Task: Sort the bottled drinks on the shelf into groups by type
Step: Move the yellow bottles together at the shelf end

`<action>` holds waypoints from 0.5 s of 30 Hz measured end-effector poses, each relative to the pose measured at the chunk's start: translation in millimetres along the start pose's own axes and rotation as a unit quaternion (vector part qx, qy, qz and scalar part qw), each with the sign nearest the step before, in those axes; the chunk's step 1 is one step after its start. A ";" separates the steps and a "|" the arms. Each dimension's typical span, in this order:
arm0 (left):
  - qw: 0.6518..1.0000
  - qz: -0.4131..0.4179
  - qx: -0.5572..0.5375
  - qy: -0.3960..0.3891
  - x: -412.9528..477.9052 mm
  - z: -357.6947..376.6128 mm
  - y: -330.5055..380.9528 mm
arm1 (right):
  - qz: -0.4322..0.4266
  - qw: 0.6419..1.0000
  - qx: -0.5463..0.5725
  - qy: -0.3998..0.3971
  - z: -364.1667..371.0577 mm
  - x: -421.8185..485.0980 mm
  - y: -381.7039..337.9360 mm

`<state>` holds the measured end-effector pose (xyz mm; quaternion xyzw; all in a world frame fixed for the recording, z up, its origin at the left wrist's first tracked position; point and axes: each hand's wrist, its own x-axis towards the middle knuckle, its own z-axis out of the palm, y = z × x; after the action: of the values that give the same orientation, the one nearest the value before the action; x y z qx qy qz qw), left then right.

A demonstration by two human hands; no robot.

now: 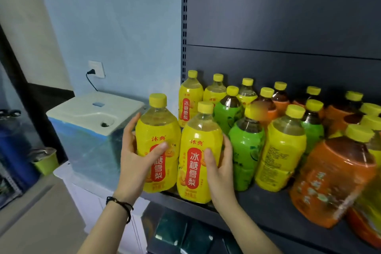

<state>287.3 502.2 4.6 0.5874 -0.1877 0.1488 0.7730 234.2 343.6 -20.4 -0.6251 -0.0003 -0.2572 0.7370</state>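
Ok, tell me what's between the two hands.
Two yellow-capped plastic bottles with yellow labels, side by side: left bottle in the left hand, right bottle in the right hand. Seen in head view.

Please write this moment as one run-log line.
left hand: grips leftmost yellow-label plastic bottle | right hand: grips adjacent yellow-label plastic bottle | dark metal shelf: types mixed

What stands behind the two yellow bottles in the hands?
Two more yellow bottles, a left one and a right one, against the shelf back. The held bottles hide their bases.
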 end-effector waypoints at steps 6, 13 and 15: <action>0.999 -0.021 -0.017 -0.033 36.4 -3.0 -39.1 | -0.034 0.998 -0.057 0.018 4.2 18.6 22.4; 0.984 -0.068 0.002 -0.162 98.3 0.7 -72.5 | -0.034 0.995 -0.079 0.051 18.7 28.5 33.5; 0.979 -0.080 0.029 -0.187 117.2 5.8 -81.2 | -0.033 0.993 -0.088 0.065 21.7 32.2 36.8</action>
<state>427.0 476.2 -8.7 0.6403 -0.2770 -0.0209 0.7162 283.1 354.6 -39.2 -0.6694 0.0495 -0.3200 0.6686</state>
